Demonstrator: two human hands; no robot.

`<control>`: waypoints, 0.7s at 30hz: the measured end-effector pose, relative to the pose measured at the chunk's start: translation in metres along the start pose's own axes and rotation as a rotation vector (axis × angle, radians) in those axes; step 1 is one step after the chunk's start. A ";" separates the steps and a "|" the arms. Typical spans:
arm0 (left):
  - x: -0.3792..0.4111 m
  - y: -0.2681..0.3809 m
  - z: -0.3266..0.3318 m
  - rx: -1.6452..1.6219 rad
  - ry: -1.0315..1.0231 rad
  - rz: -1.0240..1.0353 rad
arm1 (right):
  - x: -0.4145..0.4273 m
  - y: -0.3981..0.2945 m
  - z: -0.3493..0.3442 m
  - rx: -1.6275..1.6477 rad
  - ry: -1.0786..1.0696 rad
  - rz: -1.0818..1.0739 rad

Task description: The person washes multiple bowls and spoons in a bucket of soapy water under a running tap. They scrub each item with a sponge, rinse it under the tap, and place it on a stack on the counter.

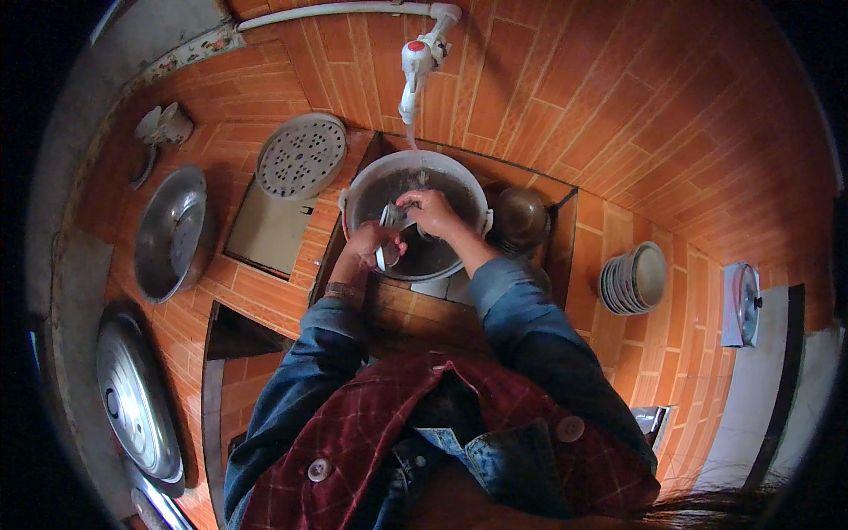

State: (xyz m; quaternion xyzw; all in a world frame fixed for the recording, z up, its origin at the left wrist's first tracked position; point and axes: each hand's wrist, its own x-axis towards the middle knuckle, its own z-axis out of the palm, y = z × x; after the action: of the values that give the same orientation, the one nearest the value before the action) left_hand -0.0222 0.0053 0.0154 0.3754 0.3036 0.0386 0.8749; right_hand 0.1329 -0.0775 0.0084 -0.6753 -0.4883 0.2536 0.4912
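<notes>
A white bucket (456, 161) of dark water stands in the sink recess, its handle lugs at the sides. Over the water, my left hand (372, 242) grips a small white-rimmed bowl (380, 259) tilted on its edge. My right hand (430, 211) is bent over the same bowl, fingertips curled at its upper part. Whether those fingers hold the bowl or something small inside it is hidden. Above the bucket's far side, a white plastic tap (415, 73) with a red dot runs a thin stream of water (412, 138) into it.
Right of the bucket sits a brownish bowl (521, 215); farther right is a stack of bowls (633, 278). At left are a perforated steamer plate (301, 156), a metal basin (171, 233) and a large metal lid (136, 397). Orange tiles (517, 63) cover wall and counter.
</notes>
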 end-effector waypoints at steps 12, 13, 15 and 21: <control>0.007 -0.020 -0.005 0.356 -0.194 0.137 | 0.020 0.082 0.016 -0.060 0.681 0.431; 0.004 -0.018 -0.003 0.219 -0.187 0.092 | 0.017 0.077 0.008 -0.146 0.558 0.373; -0.003 -0.016 0.003 -0.058 -0.177 -0.002 | 0.011 0.060 -0.008 -0.190 0.413 0.296; 0.015 -0.009 0.002 -0.105 -0.264 0.035 | -0.011 0.037 -0.048 -0.220 0.100 0.161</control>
State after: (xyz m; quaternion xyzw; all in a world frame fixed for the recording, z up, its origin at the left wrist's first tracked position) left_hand -0.0107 0.0020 0.0029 0.3361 0.1770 0.0201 0.9248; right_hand 0.1836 -0.1093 -0.0085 -0.7739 -0.4322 0.2034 0.4159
